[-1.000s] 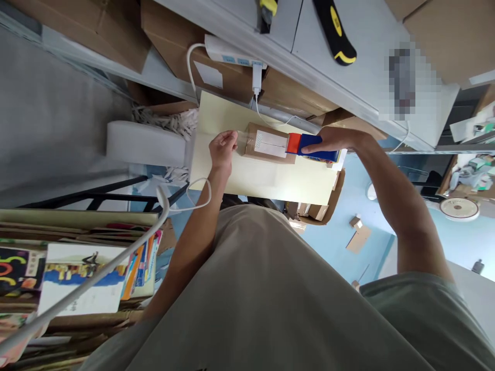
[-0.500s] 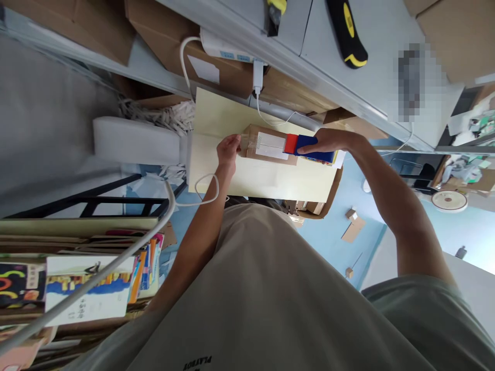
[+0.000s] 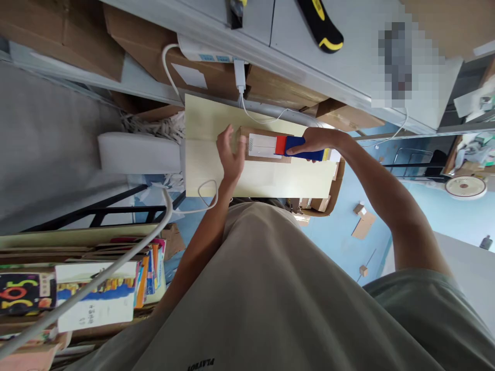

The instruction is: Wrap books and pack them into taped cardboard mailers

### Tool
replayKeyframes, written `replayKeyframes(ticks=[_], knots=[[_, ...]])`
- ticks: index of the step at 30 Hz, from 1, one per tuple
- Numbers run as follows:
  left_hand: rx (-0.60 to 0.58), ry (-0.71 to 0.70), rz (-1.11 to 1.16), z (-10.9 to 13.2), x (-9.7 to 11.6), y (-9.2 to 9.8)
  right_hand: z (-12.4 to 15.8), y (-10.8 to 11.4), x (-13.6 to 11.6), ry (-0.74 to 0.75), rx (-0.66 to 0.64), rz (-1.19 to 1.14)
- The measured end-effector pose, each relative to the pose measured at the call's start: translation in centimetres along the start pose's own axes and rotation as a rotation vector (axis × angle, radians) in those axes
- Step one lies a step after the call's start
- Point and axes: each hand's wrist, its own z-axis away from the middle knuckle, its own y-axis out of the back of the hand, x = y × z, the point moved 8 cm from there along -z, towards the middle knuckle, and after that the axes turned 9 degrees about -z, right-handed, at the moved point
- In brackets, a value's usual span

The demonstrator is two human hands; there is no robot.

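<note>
A small brown cardboard box (image 3: 266, 159) with a white label (image 3: 263, 145) lies on the pale yellow tabletop (image 3: 209, 170). Spread fingers and thumb mark my left hand (image 3: 231, 154) as open, beside the box's left end, the thumb overlapping its edge. My right hand (image 3: 315, 141) is wrapped round a blue and red tape dispenser (image 3: 294, 146), whose red end rests over the label's right part. Part of the dispenser is hidden under my fingers. Something yellow and a white paper show just beyond that hand.
Over the table's far edge runs a grey shelf (image 3: 359, 62) carrying a black and yellow handled tool (image 3: 323, 31). A white charger (image 3: 239, 74) plugs into a power strip (image 3: 204, 50). At left stand a white block (image 3: 139, 153) and a rack of books (image 3: 96, 299); a white cable (image 3: 116, 263) crosses there.
My left hand has opened from a pinch at the box's left end, where clear tape showed, and its fingers are now spread. The right hand keeps its grip on the tape dispenser.
</note>
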Motion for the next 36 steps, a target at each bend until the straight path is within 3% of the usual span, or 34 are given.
replayKeyframes(ticks=[3,5,7,12,19,23,30,36], knots=[[-0.361,-0.289,-0.227,0.4,4.8,-3.6,-0.8,0.1,0.6,0.009,0.009,-0.025],[-0.518,-0.31,-0.358,0.6,5.5,-5.6,-1.5,0.2,0.8,0.011,0.022,-0.006],[-0.575,-0.296,-0.443,0.5,5.4,-6.6,-2.3,0.1,0.9,0.025,0.015,0.027],[-0.58,-0.281,-0.534,0.1,4.5,-6.4,-3.1,0.6,2.5,0.062,-0.054,0.054],[-0.55,-0.228,-0.613,0.0,5.1,-6.2,-0.5,3.9,12.6,0.079,-0.11,0.117],[-0.549,-0.203,-0.66,0.1,5.4,-6.3,-2.0,3.8,16.0,0.089,-0.079,0.059],[-0.578,-0.195,-0.812,0.0,5.1,-6.5,-7.9,0.9,15.2,0.083,-0.007,-0.014],[-0.565,-0.192,-0.886,-0.2,5.0,-6.5,-10.7,-1.2,12.2,0.138,0.255,0.125]])
